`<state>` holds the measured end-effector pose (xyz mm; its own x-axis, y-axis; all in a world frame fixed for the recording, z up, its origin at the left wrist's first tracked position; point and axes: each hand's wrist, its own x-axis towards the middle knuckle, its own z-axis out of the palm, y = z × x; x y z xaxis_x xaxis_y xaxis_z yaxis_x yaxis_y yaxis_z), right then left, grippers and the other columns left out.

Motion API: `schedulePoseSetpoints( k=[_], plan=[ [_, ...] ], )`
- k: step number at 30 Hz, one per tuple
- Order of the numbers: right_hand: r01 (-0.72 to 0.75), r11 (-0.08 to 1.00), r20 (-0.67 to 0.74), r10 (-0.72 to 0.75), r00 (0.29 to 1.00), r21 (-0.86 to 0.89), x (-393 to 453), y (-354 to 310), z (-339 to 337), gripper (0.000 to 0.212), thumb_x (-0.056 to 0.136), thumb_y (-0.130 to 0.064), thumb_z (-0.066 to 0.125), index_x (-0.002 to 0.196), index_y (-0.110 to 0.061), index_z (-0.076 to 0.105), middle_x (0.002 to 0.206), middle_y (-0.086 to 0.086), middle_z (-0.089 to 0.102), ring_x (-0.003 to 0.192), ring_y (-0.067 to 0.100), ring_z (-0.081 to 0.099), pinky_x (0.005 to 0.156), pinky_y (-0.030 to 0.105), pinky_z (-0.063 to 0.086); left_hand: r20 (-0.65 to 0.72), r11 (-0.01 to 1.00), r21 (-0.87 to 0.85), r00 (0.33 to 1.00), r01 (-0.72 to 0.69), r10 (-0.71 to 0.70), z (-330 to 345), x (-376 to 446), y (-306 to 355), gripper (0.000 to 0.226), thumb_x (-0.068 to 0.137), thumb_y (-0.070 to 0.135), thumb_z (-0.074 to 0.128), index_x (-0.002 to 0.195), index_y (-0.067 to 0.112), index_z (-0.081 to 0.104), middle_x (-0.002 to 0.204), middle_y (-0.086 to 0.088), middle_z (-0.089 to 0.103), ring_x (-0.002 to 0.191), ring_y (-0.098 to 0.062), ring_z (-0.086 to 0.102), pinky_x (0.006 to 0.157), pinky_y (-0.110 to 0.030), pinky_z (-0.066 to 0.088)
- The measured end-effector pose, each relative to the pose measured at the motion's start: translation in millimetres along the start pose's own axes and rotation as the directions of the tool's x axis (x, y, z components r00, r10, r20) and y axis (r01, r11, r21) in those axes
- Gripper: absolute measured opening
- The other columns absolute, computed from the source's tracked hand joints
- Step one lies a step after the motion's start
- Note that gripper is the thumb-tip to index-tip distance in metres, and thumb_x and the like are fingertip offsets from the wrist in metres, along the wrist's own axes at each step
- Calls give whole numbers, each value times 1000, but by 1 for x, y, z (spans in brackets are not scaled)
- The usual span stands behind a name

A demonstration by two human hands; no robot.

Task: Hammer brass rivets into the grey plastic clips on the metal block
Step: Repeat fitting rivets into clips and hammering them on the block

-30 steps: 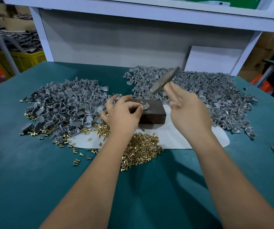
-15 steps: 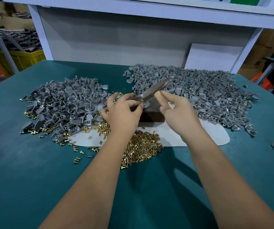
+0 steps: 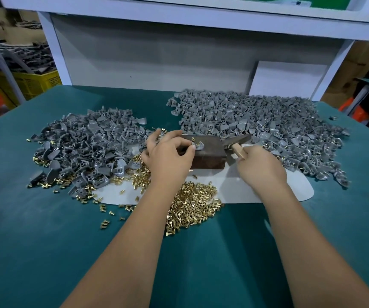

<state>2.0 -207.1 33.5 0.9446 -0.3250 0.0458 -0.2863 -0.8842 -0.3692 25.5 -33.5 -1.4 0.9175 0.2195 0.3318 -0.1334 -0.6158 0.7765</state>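
Dim, cool, even light with soft shadows, wide-angle bending at the edges and a slightly soft picture throughout.

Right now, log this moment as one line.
left hand pinches clip on block | right hand holds hammer low beside block

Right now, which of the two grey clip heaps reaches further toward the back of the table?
The right heap of clips, behind the hammer; it spreads wider and lies nearer the back panel than the left heap.
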Motion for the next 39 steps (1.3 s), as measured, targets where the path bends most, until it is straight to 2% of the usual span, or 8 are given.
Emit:
schedulePoseSetpoints(
  k=[4,6,8,11,14,20,30,39],
  plan=[
    [144,926,-248,-240,939,-349,0,-16,1,26,92,-31,52,107,-16,67,108,10,58,104,31,48,87,39,39,-1,1000,6,1000,-27,27,-1,3,-1,6,87,39,69,83,38,73,130,26,56,138,-10,19,102,-33,9],
    [338,928,-296,-370,881,-155,3,-31,5,24,92,-32,55,107,-20,70,110,6,59,106,26,47,91,37,36,-7,999,5,999,-38,38,-1,3,-1,5,86,39,70,84,38,74,130,25,57,137,-10,19,99,-29,8],
    [430,898,-262,-395,880,91,5,-45,12,17,91,-28,59,100,-23,72,102,2,61,102,23,49,87,34,37,-11,999,14,999,-47,47,-2,4,-2,4,86,38,70,85,38,75,130,25,57,137,-11,20,100,-30,9],
    [426,879,-210,-384,899,216,11,-53,21,4,86,-24,66,84,-24,70,93,-1,64,95,21,54,85,38,46,-5,999,9,999,-48,48,-3,5,-2,4,86,38,71,86,39,75,130,25,57,137,-11,20,97,-27,8],
    [404,860,-211,-352,912,312,14,-52,26,14,83,-21,69,74,-29,62,88,-4,63,90,19,56,83,39,48,7,999,-2,999,-42,42,-3,5,-2,4,86,38,71,86,38,75,131,24,57,136,-9,19,96,-27,8],
    [387,798,-303,-268,915,463,9,-51,34,10,83,-19,69,75,-24,69,79,-13,54,85,14,55,80,35,47,17,999,-15,999,-42,42,-3,5,-3,4,87,38,71,85,38,74,130,25,57,136,-9,20,100,-31,11],
    [361,754,-358,-179,916,549,1,-59,45,8,83,-12,69,76,-16,68,85,-3,56,92,21,54,83,39,45,16,994,-17,994,-107,107,-3,3,-2,8,89,31,69,87,34,76,132,24,57,140,-7,19,106,-37,13],
    [395,821,-348,-259,901,411,7,-62,45,16,88,-10,62,74,-18,57,81,-9,50,93,19,48,86,41,40,28,996,-22,996,-85,86,-5,4,-1,8,88,32,70,85,38,74,132,25,57,142,-8,18,107,-38,11]
  ],
)
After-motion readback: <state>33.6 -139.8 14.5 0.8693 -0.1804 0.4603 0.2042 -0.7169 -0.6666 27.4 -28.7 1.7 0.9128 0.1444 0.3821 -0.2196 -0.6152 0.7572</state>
